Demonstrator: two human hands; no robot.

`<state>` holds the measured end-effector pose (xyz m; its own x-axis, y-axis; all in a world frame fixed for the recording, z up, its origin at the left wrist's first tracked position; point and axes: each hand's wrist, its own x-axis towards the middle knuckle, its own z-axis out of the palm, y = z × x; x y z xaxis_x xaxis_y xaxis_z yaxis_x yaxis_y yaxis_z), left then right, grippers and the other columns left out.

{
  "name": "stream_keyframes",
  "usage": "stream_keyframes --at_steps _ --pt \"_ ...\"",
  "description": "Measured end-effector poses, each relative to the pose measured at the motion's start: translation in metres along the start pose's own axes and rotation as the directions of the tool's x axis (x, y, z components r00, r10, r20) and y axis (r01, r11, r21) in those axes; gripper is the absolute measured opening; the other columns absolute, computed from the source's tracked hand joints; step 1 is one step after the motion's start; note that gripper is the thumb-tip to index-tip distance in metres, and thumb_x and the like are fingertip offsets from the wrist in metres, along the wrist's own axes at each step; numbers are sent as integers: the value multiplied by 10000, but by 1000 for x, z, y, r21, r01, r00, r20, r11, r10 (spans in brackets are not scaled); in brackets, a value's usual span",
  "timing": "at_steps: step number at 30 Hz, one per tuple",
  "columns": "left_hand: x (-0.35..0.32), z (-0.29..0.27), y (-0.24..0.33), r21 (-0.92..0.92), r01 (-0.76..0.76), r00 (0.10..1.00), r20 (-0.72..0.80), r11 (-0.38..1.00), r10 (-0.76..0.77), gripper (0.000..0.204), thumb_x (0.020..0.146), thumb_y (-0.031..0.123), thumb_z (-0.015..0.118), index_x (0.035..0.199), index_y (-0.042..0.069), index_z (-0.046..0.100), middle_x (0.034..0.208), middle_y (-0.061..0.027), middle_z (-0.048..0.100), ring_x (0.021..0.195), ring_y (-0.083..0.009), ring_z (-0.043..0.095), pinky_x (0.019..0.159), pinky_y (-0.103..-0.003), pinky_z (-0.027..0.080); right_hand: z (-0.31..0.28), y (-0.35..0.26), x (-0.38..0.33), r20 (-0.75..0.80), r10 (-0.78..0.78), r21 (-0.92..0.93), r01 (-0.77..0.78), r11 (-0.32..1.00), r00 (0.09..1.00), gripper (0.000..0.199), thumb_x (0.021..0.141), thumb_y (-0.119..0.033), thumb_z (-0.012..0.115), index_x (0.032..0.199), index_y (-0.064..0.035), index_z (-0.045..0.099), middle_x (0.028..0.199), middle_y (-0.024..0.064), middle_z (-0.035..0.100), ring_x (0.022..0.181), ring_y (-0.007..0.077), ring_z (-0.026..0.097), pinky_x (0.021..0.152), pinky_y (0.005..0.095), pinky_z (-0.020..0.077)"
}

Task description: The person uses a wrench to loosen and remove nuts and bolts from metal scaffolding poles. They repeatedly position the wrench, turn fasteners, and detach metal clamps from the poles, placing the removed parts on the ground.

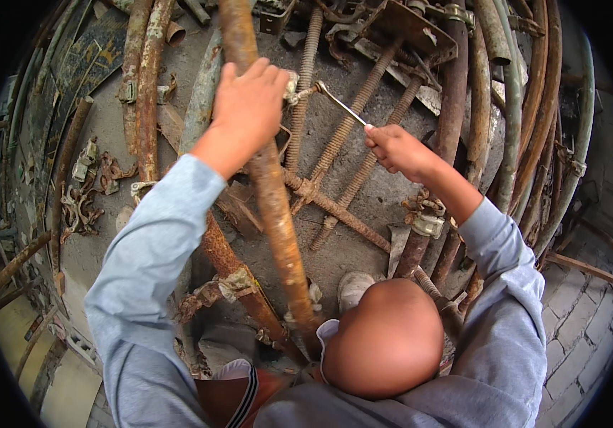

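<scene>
My left hand [251,101] grips a long rusty pipe [278,221] that slants from the top of the view down toward my legs. Its fingers curl over the pipe beside a scaffold clamp [292,87], partly hidden by them. In my right hand [397,151] is a slim metal wrench [343,107], its handle end held between thumb and fingers. The wrench's ring end sits at the bolt sticking out of the clamp. Just beyond, a threaded rod [309,64] runs alongside.
Rusty threaded jacks with a base plate [424,36] lie ahead. Bundled pipes [512,107] stretch along the right; more pipes [148,78] lie left. Loose clamps [87,192] are scattered on the left ground. A lower pipe [231,267] with a clamp passes near my bare knee [388,335].
</scene>
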<state>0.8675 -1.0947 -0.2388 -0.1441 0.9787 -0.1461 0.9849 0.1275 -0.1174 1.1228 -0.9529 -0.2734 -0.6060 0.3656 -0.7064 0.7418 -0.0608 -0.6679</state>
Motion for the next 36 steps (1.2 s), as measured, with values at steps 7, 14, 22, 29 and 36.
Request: stream_keyframes --at_steps 7,14,22,29,36 --pt "20 -19 6 31 128 985 109 991 -131 753 773 446 835 1413 143 580 1189 -107 621 1257 -284 548 1037 -544 399 43 -18 -42 -267 -613 -721 269 639 743 285 1037 -270 574 901 -22 602 628 206 604 567 435 620 544 512 479" --pt "32 36 0 -522 -55 946 -299 851 -122 329 801 372 846 995 109 808 1007 -102 493 1036 -303 521 917 -433 428 38 -16 -55 -353 -539 -507 328 797 764 310 1063 -277 543 908 -30 648 582 175 582 477 376 573 490 465 464" --pt "44 63 43 -763 118 749 -351 635 -562 321 931 271 738 831 -34 734 983 -136 444 977 -326 475 858 -416 424 -12 -31 -8 -187 -490 -583 306 753 851 447 1093 -329 460 820 8 567 633 217 565 564 423 543 585 498 443" --pt "57 86 38 -799 55 837 -290 599 -464 318 906 183 759 727 -33 609 1019 -117 503 880 -326 566 765 -463 486 25 -42 -41 -208 -465 -571 279 772 860 394 1076 -270 497 839 33 584 648 274 591 591 463 610 583 539 463" --pt "29 20 32 -683 8 805 -428 730 -410 654 782 300 877 1305 60 567 1365 -186 492 1317 -378 472 1068 -522 431 21 -33 -43 -313 -674 -684 334 649 670 230 1032 -184 590 895 -7 539 597 229 559 554 455 580 496 511 426"
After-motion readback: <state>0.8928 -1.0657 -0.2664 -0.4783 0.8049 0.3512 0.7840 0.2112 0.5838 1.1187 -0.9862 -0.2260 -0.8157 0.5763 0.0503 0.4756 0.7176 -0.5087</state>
